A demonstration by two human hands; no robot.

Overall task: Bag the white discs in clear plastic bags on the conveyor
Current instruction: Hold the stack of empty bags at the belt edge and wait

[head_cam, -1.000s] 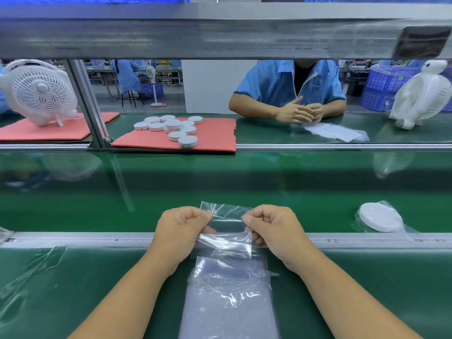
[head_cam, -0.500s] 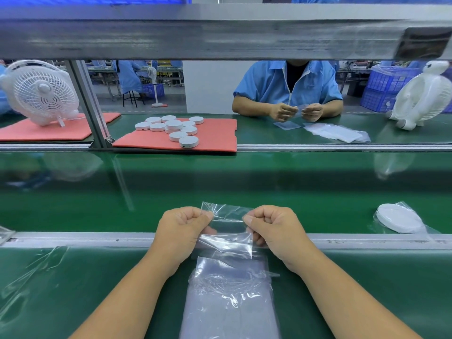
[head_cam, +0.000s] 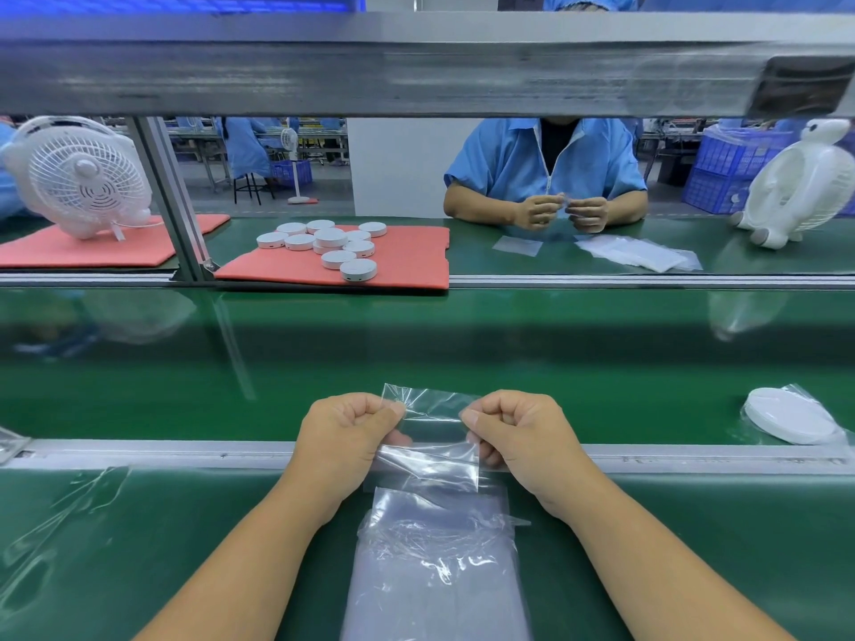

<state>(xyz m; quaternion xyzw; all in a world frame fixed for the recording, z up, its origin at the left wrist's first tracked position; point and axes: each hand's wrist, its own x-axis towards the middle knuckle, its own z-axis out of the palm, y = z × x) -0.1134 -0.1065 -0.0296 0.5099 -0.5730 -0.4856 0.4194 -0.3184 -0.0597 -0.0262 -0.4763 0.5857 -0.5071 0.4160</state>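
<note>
The one camera sits on the person's head, close above the near edge of the green belt (head_cam: 601, 390), and looks forward and down across it, under a grey bar (head_cam: 416, 62), to the far edge where another worker (head_cam: 546, 168) sits.

Factory assembly line: green conveyor belt (head_cam: 509, 363), blue-smocked worker (head_cam: 546, 164) opposite, blue crates (head_cam: 726, 178), more benches behind.

No readable text, labels, brands or numbers anywhere. The dark plate (head_cam: 805, 85) on the overhead metal rail (head_cam: 370, 62) is blurred, nothing legible on it. White discs (head_cam: 331, 245), fan (head_cam: 83, 178) and blue crates (head_cam: 726, 173) show no readable marks.
</note>
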